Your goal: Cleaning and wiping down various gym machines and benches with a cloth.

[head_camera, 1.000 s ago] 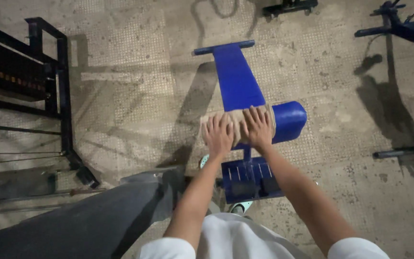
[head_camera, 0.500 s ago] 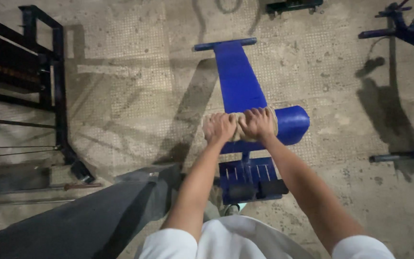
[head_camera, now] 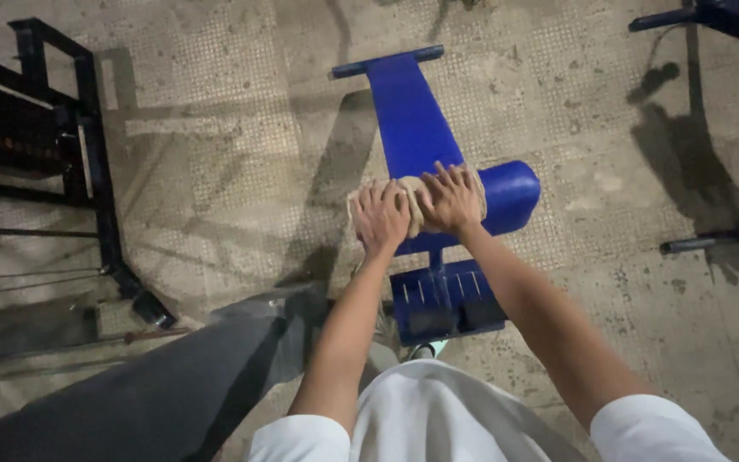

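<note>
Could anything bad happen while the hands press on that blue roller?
Maybe. Both the left hand and right hand lean on a pale cloth wrapped over the round blue roller pad; the cloth might slip and the hands slide off. The concrete floor below looks hard. The black metal rack stands close alongside.

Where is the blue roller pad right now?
In the head view, the blue roller pad lies just right of centre, across the near end of the long blue bench board, with the left hand and right hand pressed on its tan-wrapped left part.
</note>
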